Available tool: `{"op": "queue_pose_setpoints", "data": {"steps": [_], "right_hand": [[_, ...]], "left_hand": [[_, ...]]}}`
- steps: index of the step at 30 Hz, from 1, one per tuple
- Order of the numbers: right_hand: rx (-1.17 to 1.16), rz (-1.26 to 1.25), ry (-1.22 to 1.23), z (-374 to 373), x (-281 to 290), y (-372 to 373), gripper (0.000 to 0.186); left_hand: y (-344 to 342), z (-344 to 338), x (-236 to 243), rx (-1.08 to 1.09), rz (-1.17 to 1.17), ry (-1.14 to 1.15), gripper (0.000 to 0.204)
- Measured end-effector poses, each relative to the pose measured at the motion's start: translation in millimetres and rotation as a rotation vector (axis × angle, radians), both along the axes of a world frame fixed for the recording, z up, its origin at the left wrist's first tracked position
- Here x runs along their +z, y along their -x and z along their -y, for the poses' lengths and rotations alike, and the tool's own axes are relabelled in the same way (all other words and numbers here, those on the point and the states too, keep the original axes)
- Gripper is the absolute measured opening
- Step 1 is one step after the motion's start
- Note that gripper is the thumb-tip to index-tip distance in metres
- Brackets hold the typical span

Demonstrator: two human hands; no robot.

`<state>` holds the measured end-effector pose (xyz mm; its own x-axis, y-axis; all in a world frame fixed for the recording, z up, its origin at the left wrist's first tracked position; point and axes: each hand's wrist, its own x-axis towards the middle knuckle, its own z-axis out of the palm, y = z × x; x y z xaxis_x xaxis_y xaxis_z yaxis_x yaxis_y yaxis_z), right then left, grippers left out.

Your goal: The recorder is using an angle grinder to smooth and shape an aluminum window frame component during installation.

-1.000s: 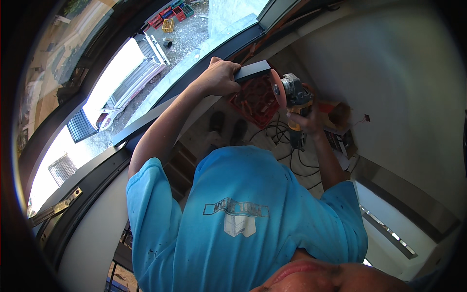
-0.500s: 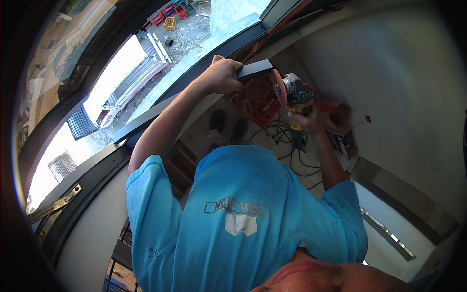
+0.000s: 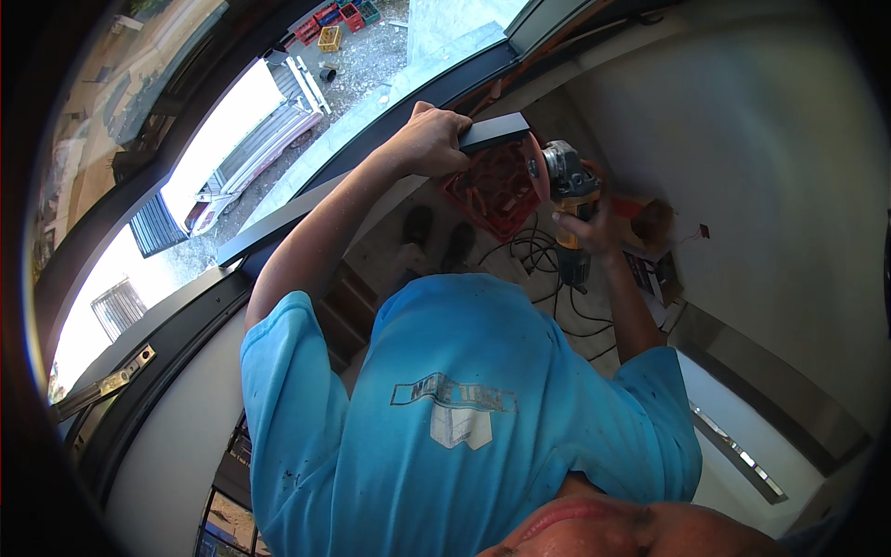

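Observation:
My left hand [image 3: 429, 139] grips a long dark metal bar [image 3: 494, 133] near its cut end, holding it level over the floor. My right hand [image 3: 587, 226] holds an angle grinder [image 3: 568, 174] by its yellow and black body. The grinder's reddish disc [image 3: 534, 165] sits right at the end of the bar, touching it or very close. My blue shirt [image 3: 464, 418] fills the lower part of the view.
A red plastic crate [image 3: 492, 193] lies on the floor under the bar's end. Black cables [image 3: 543, 252] coil beside my two shoes [image 3: 436, 237]. A dark window frame [image 3: 278, 218] runs along the left, with a yard outside. A pale wall [image 3: 742, 139] stands on the right.
Both hands stay in much the same place. The disc remains at the end of the bar.

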<state>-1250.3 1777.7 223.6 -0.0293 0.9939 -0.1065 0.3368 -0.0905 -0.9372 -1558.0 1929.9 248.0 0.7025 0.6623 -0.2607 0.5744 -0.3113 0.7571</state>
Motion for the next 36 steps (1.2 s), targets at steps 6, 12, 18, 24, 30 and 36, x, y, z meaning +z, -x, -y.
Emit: {"op": "queue_pose_setpoints", "data": {"steps": [6,12,18,24,30,36], "right_hand": [[-0.034,-0.078,0.026,0.0,11.6,11.0,0.087],[-0.022,-0.064,0.031,-0.7,6.7,7.1,0.087],[-0.013,-0.062,0.019,-0.4,9.0,10.2,0.087],[-0.028,-0.100,0.053,-0.5,19.1,14.6,0.088],[-0.025,-0.083,0.019,0.6,14.6,11.8,0.088],[-0.004,-0.099,0.025,-2.6,16.6,10.7,0.089]], "left_hand": [[1.3,1.0,-0.2,0.014,-0.002,0.006,0.024],[0.8,0.6,-3.6,0.024,0.028,0.001,0.022],[0.5,-0.5,-3.6,0.015,0.012,-0.029,0.025],[1.3,1.2,-9.0,0.023,0.033,-0.031,0.024],[1.6,2.4,-7.5,0.014,0.022,-0.024,0.023],[3.0,3.5,-11.9,0.011,0.019,-0.038,0.024]]}}
